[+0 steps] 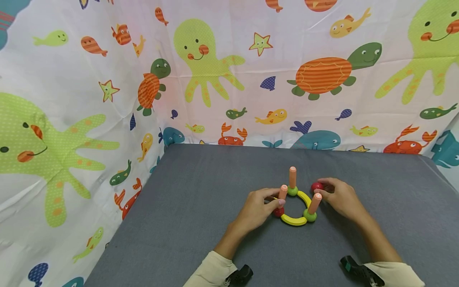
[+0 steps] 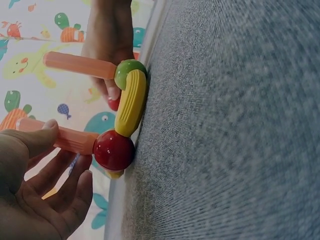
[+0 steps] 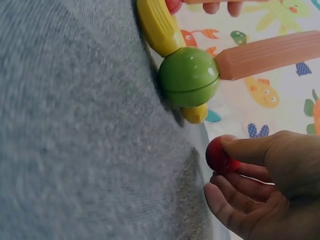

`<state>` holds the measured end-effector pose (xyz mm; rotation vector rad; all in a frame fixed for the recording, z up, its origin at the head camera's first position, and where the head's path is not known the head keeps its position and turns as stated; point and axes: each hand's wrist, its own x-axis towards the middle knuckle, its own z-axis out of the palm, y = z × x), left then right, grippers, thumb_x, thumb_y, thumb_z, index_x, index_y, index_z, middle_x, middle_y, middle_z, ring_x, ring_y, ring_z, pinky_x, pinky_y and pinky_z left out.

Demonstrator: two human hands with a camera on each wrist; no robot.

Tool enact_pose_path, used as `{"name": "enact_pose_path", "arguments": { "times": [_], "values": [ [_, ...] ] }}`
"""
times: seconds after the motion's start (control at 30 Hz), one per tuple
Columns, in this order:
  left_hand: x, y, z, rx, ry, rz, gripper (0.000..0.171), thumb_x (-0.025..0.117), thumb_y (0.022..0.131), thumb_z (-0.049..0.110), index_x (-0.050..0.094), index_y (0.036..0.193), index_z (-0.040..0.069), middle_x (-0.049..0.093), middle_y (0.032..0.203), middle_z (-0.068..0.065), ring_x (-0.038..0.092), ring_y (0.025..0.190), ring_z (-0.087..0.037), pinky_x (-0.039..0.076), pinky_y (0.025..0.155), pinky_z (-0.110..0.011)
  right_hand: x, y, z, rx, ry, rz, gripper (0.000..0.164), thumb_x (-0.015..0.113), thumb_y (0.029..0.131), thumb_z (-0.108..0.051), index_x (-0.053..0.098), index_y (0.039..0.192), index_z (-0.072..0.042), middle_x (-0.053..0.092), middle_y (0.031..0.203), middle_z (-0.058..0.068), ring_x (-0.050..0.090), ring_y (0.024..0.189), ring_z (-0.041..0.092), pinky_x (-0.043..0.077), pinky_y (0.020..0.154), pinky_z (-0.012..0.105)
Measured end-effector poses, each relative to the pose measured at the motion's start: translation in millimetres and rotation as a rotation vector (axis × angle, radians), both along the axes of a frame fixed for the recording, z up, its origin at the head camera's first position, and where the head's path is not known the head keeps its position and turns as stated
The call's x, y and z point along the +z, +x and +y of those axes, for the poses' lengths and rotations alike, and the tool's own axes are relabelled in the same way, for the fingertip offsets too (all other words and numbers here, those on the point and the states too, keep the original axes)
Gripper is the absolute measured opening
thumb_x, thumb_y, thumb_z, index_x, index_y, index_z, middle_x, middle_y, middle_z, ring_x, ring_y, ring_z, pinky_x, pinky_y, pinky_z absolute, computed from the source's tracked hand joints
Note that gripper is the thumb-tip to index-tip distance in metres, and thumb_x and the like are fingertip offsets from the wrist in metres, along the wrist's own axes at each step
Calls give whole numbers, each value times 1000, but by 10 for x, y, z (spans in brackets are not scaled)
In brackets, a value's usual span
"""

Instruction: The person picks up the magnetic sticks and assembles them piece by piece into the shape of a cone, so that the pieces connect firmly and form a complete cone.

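Observation:
A ring of yellow curved pieces point(image 1: 294, 220) joined by balls lies on the grey table. Orange sticks rise from two green balls point(image 1: 310, 215) and one red ball point(image 2: 114, 150). At the ring's left side my left hand point(image 1: 259, 207) holds the orange stick point(image 2: 75, 140) above that red ball, thumb on one side and fingers on the other. My right hand point(image 1: 338, 197) pinches a loose red ball point(image 3: 219, 154) between thumb and fingers, just right of the ring and behind the front green ball's stick point(image 1: 314, 203).
The grey table point(image 1: 201, 171) extends around the ring on all sides. Behind and to the left hangs a white curtain point(image 1: 222, 115) printed with sea animals. A black wrist device point(image 1: 360, 271) sits at each sleeve.

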<state>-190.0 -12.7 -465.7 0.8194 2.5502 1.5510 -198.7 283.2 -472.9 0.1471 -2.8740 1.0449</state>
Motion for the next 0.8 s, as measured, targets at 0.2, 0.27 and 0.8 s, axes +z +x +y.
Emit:
{"name": "enact_pose_path", "arguments": {
  "times": [0.2, 0.27, 0.8],
  "values": [
    [-1, -1, -4, -1, 8, -14, 36, 71, 103, 31, 73, 136, 15, 76, 121, 2, 70, 107, -8, 56, 93, -25, 128, 60, -87, -13, -45, 44, 48, 69, 105, -34, 63, 138, 0, 72, 123, 24, 66, 113, 41, 52, 79, 41],
    [3, -1, -5, -4, 12, -14, 36, 71, 104, 30, 73, 137, 15, 76, 120, 2, 70, 106, -8, 56, 93, -25, 192, 79, -125, -17, -59, 64, 48, 69, 105, -35, 62, 140, -2, 72, 124, 24, 65, 116, 42, 54, 82, 46],
    [-18, -14, 3, -4, 3, -2, 38, 71, 103, 30, 72, 138, 15, 76, 121, 1, 70, 105, -8, 56, 92, -24, 563, 150, -395, -11, -160, 185, 50, 71, 103, -41, 65, 142, -11, 74, 123, 12, 64, 113, 26, 46, 85, 13]
  ]
}}
